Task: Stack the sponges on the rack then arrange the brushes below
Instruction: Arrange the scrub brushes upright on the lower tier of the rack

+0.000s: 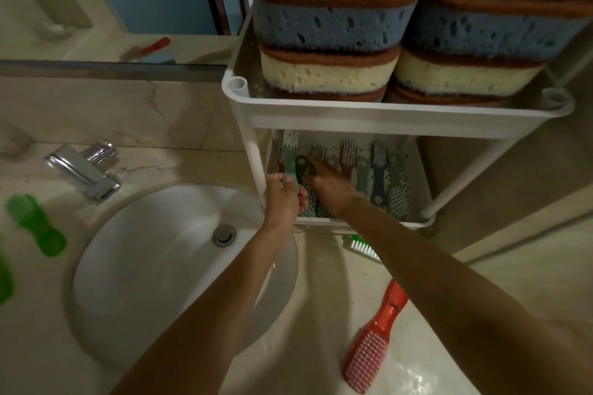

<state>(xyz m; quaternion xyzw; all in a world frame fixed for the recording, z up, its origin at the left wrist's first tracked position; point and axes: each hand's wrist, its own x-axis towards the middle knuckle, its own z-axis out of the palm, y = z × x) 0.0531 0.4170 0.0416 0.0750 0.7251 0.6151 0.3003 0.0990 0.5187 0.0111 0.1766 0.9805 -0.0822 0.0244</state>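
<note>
two stacks of sponges [330,29] are already sitting on the upper tray of the white rack [369,114] in the upper right of the frame, so the work is now going on in the lower tray [414,167], right of centre. both hands are reaching in there. the left hand [284,199] is pinching the handle of a pale green brush [290,154] at the tray's left edge, its bristle head pointing toward the back. the right hand [327,181] is lying over the next brushes in the row, fingers pressing down around a dark-handled brush [301,167]; whether it is actually gripping it or only nudging it, i cannot tell. more brushes [378,170] are lying side by side to the right, heads alternating front and back.

a few brushes are waiting outside the rack: a red brush [373,341] on the counter at lower right, a green-and-white one [362,245] partly hidden just below the tray, and a green brush [35,223] at the left edge beside the sink [128,250].

these brushes look like light, rigid plastic, so they should be moving easily and not bending. the handle is probably the best place to take hold, since the narrow waist gives the fingers purchase, while the bristles would flex. the counter is looking glossy, possibly wet, so the handles may be slippery.
</note>
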